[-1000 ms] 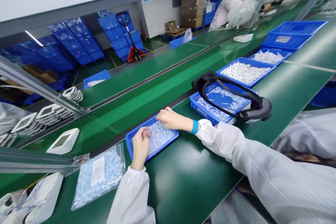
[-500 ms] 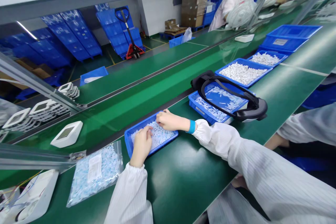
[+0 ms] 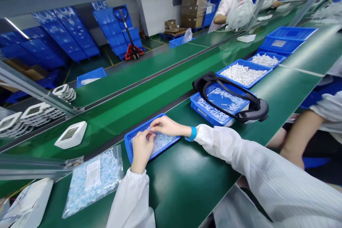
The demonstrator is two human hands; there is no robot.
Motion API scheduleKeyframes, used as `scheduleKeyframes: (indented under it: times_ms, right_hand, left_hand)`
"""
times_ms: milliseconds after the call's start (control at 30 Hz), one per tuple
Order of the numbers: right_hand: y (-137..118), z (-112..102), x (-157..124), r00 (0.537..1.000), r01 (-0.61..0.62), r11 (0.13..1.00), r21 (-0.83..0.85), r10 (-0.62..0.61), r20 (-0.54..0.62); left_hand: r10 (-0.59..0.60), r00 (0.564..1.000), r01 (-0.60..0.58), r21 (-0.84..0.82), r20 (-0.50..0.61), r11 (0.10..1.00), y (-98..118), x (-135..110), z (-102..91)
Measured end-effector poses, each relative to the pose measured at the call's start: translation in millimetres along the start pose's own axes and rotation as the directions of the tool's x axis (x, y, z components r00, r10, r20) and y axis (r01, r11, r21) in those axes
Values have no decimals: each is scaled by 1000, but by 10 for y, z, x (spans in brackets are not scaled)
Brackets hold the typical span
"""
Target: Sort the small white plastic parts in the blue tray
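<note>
A blue tray (image 3: 129,148) holds a heap of small white and pale-blue plastic pieces (image 3: 162,141). Over its left half, my left hand (image 3: 142,148) is closed, with thumb and fingertips pinched together; whatever sits between them is too small to make out. My right hand (image 3: 167,126), with a blue band at the wrist, reaches in from the right. Its thumb and forefinger pinch a small pale plastic piece right beside the left fingertips. To the left lies a clear plastic bag (image 3: 107,174) full of similar white and light-blue pieces, with a white label on it.
A black headset with a strap (image 3: 263,108) rests across another blue tray (image 3: 204,112) of pieces. Behind it are trays of white pieces (image 3: 244,74) and a blue crate (image 3: 290,37). A white housing (image 3: 71,135) lies on the green conveyor (image 3: 149,96). A co-worker's arm (image 3: 301,135) is at right.
My right hand has come left, out of the heap, to meet the left fingertips. The left hand stays over the tray. The white housing has shifted slightly right along the conveyor.
</note>
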State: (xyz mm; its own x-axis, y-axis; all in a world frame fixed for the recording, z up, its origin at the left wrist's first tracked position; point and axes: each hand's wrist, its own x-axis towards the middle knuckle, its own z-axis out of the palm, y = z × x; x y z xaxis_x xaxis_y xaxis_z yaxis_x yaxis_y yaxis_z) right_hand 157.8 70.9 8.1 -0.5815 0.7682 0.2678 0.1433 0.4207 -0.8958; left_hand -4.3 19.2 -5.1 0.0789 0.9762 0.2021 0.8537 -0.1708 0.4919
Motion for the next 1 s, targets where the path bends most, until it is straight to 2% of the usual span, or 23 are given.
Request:
scheduleKeyframes:
  times_ms: [167,367,600,1000]
  right_hand:
    - [-21,-58,3,999,19,998,-62,-16,45]
    - [-23,-65,3,989,14,998,-56,-6,149]
    - [-54,-60,-9,991,31,974,-225,-1,133]
    - [-83,-53,-19,992,33,951,-308,6,124]
  left_hand:
    - [-18,1000,17,-11,-21,1000,1,-4,1]
    - [-27,999,27,13,-19,1000,4,-1,2]
    - [-25,997,22,-51,-68,998,-2,-4,10]
    - [-4,998,0,-70,-62,998,25,-13,-7]
